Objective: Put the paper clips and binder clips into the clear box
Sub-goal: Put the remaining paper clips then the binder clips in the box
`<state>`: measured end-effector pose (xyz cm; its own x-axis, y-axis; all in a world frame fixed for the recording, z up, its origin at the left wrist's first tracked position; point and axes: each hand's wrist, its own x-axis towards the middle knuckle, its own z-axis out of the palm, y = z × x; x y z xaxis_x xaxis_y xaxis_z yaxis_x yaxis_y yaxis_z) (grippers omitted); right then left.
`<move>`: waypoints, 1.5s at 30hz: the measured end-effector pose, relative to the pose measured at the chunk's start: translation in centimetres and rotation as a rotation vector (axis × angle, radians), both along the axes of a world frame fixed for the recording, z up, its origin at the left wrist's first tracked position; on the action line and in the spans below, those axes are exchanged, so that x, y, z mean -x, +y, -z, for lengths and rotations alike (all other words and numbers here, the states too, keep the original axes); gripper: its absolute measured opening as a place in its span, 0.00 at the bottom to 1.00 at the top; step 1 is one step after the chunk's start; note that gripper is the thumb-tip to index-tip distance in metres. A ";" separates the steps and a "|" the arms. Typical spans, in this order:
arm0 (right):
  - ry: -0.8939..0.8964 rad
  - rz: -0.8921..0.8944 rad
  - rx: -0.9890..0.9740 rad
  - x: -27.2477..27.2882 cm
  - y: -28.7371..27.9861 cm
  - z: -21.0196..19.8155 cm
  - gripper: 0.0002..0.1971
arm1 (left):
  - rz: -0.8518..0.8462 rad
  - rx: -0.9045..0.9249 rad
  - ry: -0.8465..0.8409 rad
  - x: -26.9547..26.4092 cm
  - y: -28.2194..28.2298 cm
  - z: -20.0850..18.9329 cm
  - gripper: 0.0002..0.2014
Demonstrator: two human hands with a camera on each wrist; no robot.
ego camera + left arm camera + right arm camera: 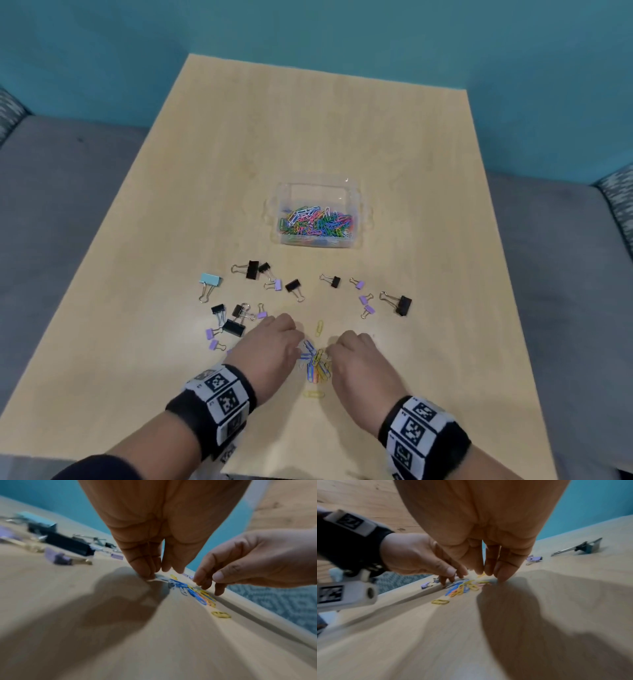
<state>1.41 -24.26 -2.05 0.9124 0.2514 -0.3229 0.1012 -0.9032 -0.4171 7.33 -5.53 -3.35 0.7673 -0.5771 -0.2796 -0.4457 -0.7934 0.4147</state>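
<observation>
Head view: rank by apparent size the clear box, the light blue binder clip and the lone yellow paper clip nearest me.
1. Clear box, by far.
2. Light blue binder clip.
3. Yellow paper clip, smallest, though it lies nearest the camera.

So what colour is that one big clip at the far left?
The big binder clip is light blue with silver handles, clearest in the head view.

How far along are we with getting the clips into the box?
Done: the clear box already holds a heap of coloured paper clips and no binder clips. In hand: the left hand and right hand bracket the last small pile of paper clips, fingertips down beside it. Left: that pile, two stray yellow clips, and every binder clip, such as the light blue binder clip.
</observation>
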 end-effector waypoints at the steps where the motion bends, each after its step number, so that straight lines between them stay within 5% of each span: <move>1: 0.008 0.010 -0.009 -0.3 -0.4 -0.1 0.14 | -0.054 0.033 0.071 0.3 0.2 -0.1 0.14; 6: -0.020 -0.189 0.148 -2.8 -0.8 0.0 0.35 | 0.024 -0.077 0.081 2.0 -0.3 -0.6 0.28; 12: -0.040 -0.293 0.168 -0.7 -2.2 0.2 0.26 | 0.029 -0.096 0.043 3.4 0.3 -0.3 0.27; 17: 0.091 -0.024 0.015 2.1 -2.8 0.7 0.31 | -0.075 -0.054 0.063 5.0 -0.3 0.2 0.32; 20: 0.059 0.042 0.012 2.4 -1.0 1.6 0.29 | -0.124 -0.019 0.048 5.2 -1.5 0.6 0.26; 26: -0.044 0.035 0.018 1.1 0.6 3.2 0.09 | -0.180 -0.001 0.006 4.2 -2.3 1.3 0.07; 37: -0.105 0.074 0.017 -2.4 0.1 3.2 0.21 | -0.206 -0.094 -0.012 0.5 -3.2 0.6 0.10; 40: -0.025 0.176 0.018 -3.9 -0.1 2.8 0.11 | -0.269 -0.092 0.020 -0.6 -3.4 0.5 0.08; 45: 0.091 0.221 -0.031 -5.4 -0.5 1.0 0.09 | -0.299 -0.121 0.075 -2.4 -3.6 0.0 0.04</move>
<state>6.77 -24.72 -3.01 0.9139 0.0594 -0.4015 -0.1370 -0.8860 -0.4430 9.69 -9.15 -3.40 0.8724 -0.2884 -0.3946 -0.1570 -0.9299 0.3325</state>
